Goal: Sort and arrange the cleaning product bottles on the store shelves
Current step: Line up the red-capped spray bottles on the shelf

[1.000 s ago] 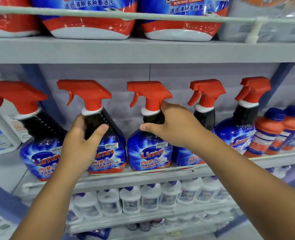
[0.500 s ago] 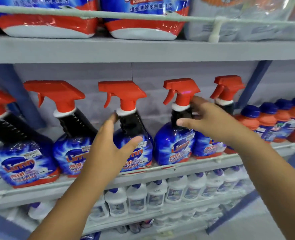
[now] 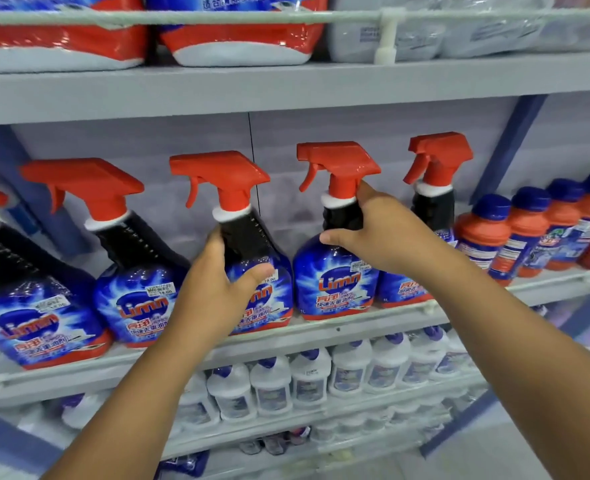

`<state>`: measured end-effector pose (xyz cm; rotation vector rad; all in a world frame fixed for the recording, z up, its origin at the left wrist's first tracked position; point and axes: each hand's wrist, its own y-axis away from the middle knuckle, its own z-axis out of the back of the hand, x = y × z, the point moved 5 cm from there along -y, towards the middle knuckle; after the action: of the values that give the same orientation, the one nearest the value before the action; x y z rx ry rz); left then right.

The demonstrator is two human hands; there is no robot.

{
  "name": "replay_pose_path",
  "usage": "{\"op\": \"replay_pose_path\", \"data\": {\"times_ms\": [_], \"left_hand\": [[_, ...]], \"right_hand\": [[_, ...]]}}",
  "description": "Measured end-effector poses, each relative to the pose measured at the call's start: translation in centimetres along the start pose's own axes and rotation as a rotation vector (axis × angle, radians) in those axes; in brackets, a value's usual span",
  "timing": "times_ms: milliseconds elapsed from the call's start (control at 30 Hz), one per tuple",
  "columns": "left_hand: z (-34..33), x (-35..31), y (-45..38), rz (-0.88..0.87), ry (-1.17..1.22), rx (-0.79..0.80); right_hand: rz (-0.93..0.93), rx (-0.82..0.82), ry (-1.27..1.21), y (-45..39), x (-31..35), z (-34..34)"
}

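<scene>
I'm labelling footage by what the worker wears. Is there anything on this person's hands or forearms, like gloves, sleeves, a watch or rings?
Nothing shows. The left hand and right hand are bare, with no gloves and no rings visible. Both forearms are uncovered as far as the picture's lower edge: no sleeve, watch, wristband or marking. Anything worn higher up the arms is out of view.

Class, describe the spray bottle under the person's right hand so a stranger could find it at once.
Start at the middle shelf, with its row of blue spray bottles with red triggers. The right hand grips the black neck of one bottle. It is second from the row's right end, and its whole front label shows, unlike the left-hand bottle's.
</scene>
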<state>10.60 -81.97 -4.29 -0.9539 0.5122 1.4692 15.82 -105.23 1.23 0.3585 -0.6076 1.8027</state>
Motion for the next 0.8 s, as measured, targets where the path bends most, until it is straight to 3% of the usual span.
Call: {"op": "replay_pose_path", "data": {"times_ms": [400,800], "left_hand": [[0.1,0.4,-0.7,-0.018,0.002,0.022],[0.0,0.2,-0.5,-0.049,-0.003,0.017]], "right_hand": [[0.054,0.013,-0.001,0.0,-0.3,0.1],[-0.004,0.1,-0.02,-0.4,-0.9,0.2]]}}
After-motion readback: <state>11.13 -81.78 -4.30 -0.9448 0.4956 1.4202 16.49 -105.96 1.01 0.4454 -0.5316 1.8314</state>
